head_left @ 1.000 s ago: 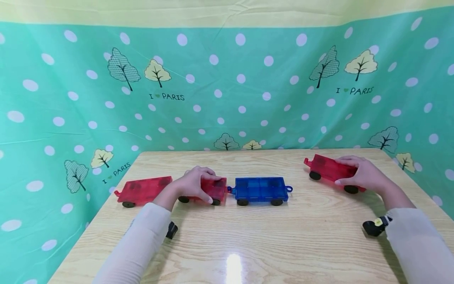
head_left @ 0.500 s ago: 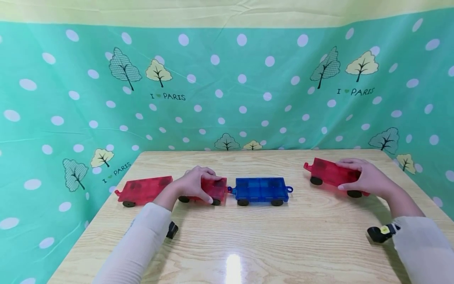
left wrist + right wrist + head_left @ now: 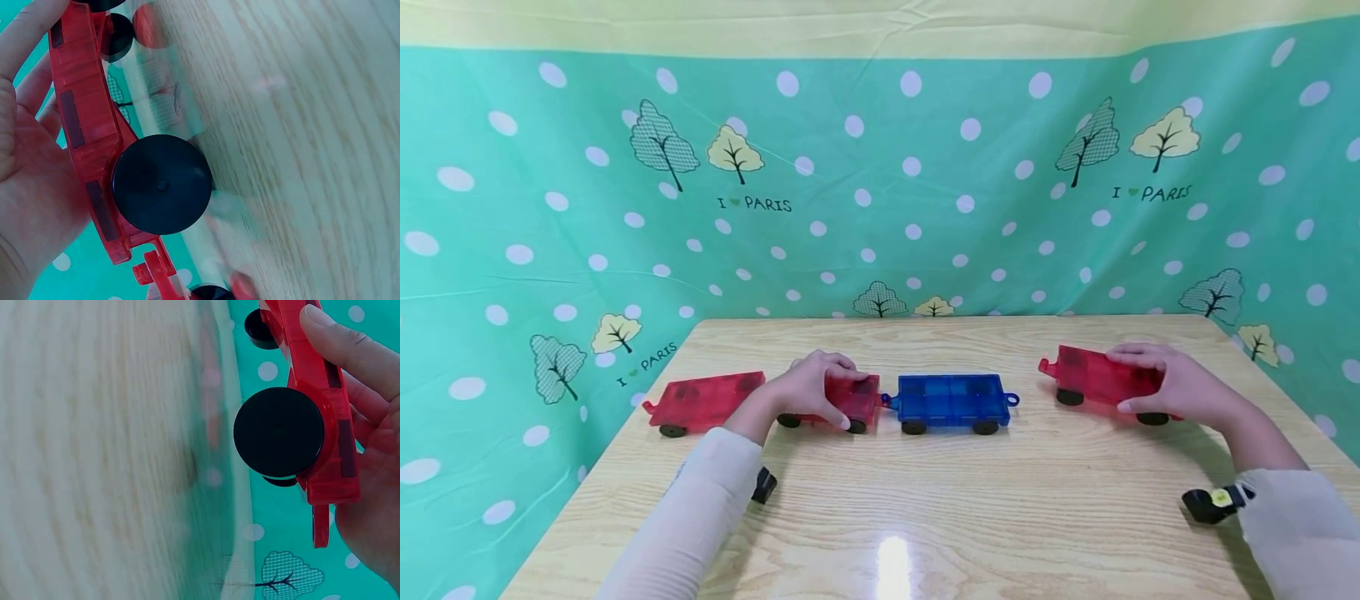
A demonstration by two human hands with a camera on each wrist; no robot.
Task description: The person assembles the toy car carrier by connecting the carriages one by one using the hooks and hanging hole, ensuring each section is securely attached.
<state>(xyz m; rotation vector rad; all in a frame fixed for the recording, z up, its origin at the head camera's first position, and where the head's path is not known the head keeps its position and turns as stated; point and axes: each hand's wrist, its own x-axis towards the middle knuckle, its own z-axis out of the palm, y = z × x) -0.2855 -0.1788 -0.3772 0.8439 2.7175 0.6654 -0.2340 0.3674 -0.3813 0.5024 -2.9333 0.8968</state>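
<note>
My left hand grips a red toy train car across its body, thumb on the near side. The left wrist view shows this car's flank and a big black wheel. Its right-hand coupling meets the hook of a blue toy train car, which stands in line with it and ends in a ring. Another red car stands behind my left wrist. At the right, my right hand holds a third red car by its right half, its hook pointing left, tilted slightly.
All of this is on or over a light wooden table. A green dotted curtain hangs along the table's back and left side. Black wrist cameras hang under both sleeves.
My right hand has brought its red car a little nearer to me and lower, and the car is more level. The left hand and the coupled cars have stayed put.
</note>
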